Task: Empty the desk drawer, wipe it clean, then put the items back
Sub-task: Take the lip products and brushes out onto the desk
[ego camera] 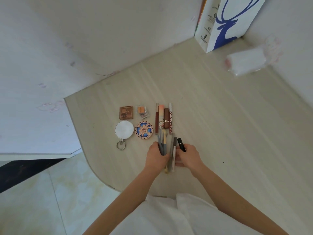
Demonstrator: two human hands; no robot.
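Down on the pale wooden desk point(211, 119), both hands work at a bundle of makeup sticks. The left hand point(156, 156) has its fingers curled round a few grey pencils point(161, 144), their tips pointing away from the person. The right hand point(188, 156) grips a short black tube point(181, 144) between thumb and fingers. Between the two hands lie more slim pens point(173, 153), grey and white, side by side on the desk, touching both hands.

Just beyond the hands, a row of lip glosses point(164, 118) lies lengthwise, close together; the rightmost is dark red with white lettering. Left of that row sit a brown square palette point(126, 112) and a small clear case point(142, 111) with orange inside. Nearer the person, below these, are a round white mirror point(124, 129) with a metal ring and a round patterned compact point(144, 130) in blue and pink, just beside each other.

Far back at the right, a white paper bag point(232, 22) with a blue deer stands against the wall, and a soft pack of tissues point(245, 62) lies near it. No drawer shows in this view.
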